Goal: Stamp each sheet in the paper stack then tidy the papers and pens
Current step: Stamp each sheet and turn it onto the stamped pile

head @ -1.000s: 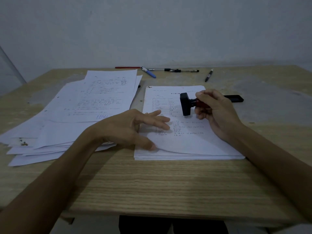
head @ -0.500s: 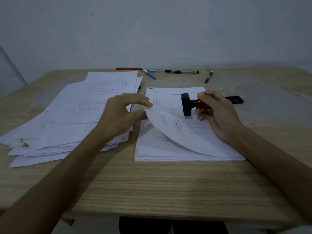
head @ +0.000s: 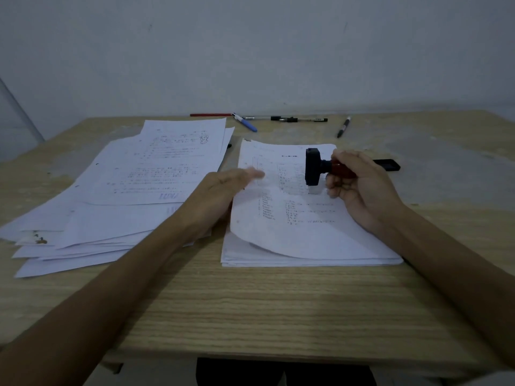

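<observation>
— What are the hands doing?
— I'm seeing the right hand (head: 362, 188) gripping the stamp (head: 316, 169) by its red handle, holding it on its side above the paper stack (head: 306, 254) on the table (head: 250, 307). The left hand (head: 223, 193) is lying with straight fingers against the top sheet (head: 292, 218), whose left edge is curling up.
— And the rest?
— A loose pile (head: 111, 207) is sitting left; the pens (head: 292, 119) are lying along the far edge.

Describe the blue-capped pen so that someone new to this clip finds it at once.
Look along the far edge of the wooden table, where several pens lie in a row. The blue-capped pen lies just right of the red pen, angled toward the papers; it alone has a blue end.
</observation>
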